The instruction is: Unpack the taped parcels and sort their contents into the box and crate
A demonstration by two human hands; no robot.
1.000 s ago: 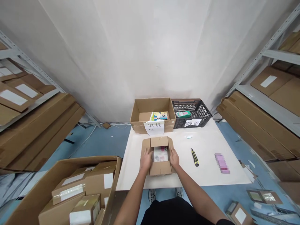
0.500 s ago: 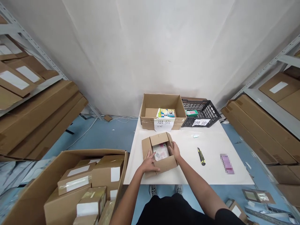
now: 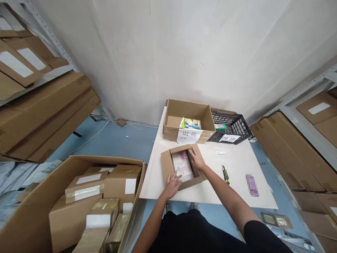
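Note:
A small cardboard box (image 3: 166,164) lies on the white table, its flaps folded outward. Inside it a flat white item with pink print (image 3: 182,165) shows through the opening; its kind is unclear. My left hand (image 3: 172,185) rests at the box's near left corner, fingers spread over the edge of the opening. On the right flap lies my right hand (image 3: 196,159), fingers apart and reaching over the inner edge at the far right corner. To the right of the box is a black and yellow utility knife (image 3: 225,174).
Behind stand a large open carton (image 3: 168,131) holding colourful booklets and a black plastic crate (image 3: 243,130) with a green box. A blurred purple item (image 3: 252,185) lies on the table (image 3: 210,196). At left, a big carton (image 3: 71,160) holds several parcels. Shelves flank both sides.
My right hand has moved toward the box's far right corner, its fingers now over the inner edge. The box has turned slightly, and more of the item inside shows. The view has shifted.

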